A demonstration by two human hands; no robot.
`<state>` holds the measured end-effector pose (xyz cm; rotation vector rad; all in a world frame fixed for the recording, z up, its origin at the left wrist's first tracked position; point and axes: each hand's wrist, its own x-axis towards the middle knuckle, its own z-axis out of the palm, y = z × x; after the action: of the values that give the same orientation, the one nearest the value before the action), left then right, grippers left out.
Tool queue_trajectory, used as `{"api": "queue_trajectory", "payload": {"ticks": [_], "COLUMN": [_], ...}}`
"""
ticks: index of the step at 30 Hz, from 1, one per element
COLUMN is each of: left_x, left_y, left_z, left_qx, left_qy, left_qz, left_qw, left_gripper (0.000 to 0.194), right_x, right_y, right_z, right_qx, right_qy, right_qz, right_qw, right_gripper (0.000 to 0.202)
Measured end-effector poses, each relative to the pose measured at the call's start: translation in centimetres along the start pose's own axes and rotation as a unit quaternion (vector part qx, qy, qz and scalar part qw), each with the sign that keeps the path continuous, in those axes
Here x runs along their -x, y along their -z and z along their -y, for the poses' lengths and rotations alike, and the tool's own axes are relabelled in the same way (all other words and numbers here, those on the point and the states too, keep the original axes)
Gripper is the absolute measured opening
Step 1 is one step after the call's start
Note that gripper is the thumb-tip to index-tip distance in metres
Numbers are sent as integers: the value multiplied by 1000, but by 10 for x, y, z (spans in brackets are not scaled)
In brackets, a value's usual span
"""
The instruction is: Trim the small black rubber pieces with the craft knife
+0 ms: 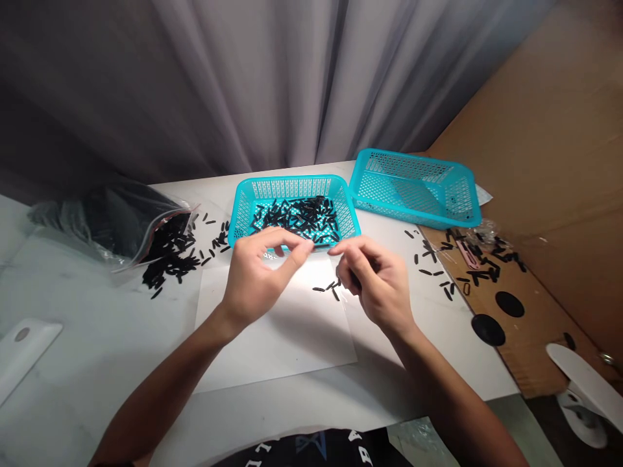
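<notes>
Note small, slender black pieces [318, 289] between left hand [257, 272] and right hand [377, 279], nearer right. Pinched closed at left, partly curled at right; cannot tell what either grips.

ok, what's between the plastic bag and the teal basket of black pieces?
Loose black pieces, scattered on the white tabletop between bag and basket; head view shows it.

Head view: from above and behind left hand [256, 279] and right hand [382, 285], close, facing forward-down; curtain [277, 78] beyond them.
</notes>
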<state>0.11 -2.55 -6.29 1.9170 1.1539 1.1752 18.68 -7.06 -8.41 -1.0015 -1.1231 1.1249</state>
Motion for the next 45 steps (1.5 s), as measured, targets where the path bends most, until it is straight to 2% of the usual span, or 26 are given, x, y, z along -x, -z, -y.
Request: {"api": "queue_trajectory", "payload": {"ticks": [2,3,4,5,7,9,11,13,15,18,21,25,27,29,32,35,39,45], "left_x": [-5,-6,-7,-7,-5,-2,0,-1,-3,-3,-2,-5,-6,-6,-4,-1,2,4], "left_y": [-6,-9,-11,-13,-15,-14,-12,-10,-8,-7,-7,-5,-3,-1,0,1,5,9], "left_z": [17,23,27,28,23,13,5,3,4,6,7,7,7,6,2,-4,-11,-17], "left_qx": [-80,-92,-104,-115,-104,-89,-78,-61,-33,4,31,61,80,96,98,94,87,87], "left_qy": [-12,-14,-19,-48,-124,-179,-177,-140,-109,-82,-57,-23,-12,-8,-18,-30,-42,-68], "left_qz": [-64,-74,-81,-64,20,129,192,213,219,199,151,67,42,40,38,30,32,36], "left_qw": [995,993,991,990,987,971,962,965,969,976,986,996,996,995,994,995,995,993], "left_gripper": [19,13,18,24,20,14,10,7,12,17,14,6,3,3,5,7,9,13], "right_x": [-6,-9,-11,-13,-13,-11,-8,-6,-6,-7,-10,-12,-12,-11,-7,-3,1,6], "right_y": [-2,-2,-3,-4,-6,-6,-7,-7,-6,-5,-3,-1,2,4,8,9,9,10], "right_z": [-5,-7,-9,-10,-14,-17,-21,-24,-25,-22,-20,-19,-18,-15,-8,-2,-1,-2], "right_qx": [-72,-104,-127,-139,-140,-121,-95,-79,-75,-75,-68,-45,-42,-24,71,168,197,193], "right_qy": [-106,-156,-196,-223,-243,-230,-203,-180,-176,-181,-179,-169,-156,-127,-16,89,129,152], "right_qz": [2,11,22,35,60,77,97,116,136,154,156,131,112,94,73,73,70,64], "right_qw": [992,982,972,964,958,962,970,974,972,968,969,976,980,987,995,979,969,967], "right_gripper": [40,45,49,53,58,62,65,63,60,54,48,46,44,40,26,12,7,7]}}
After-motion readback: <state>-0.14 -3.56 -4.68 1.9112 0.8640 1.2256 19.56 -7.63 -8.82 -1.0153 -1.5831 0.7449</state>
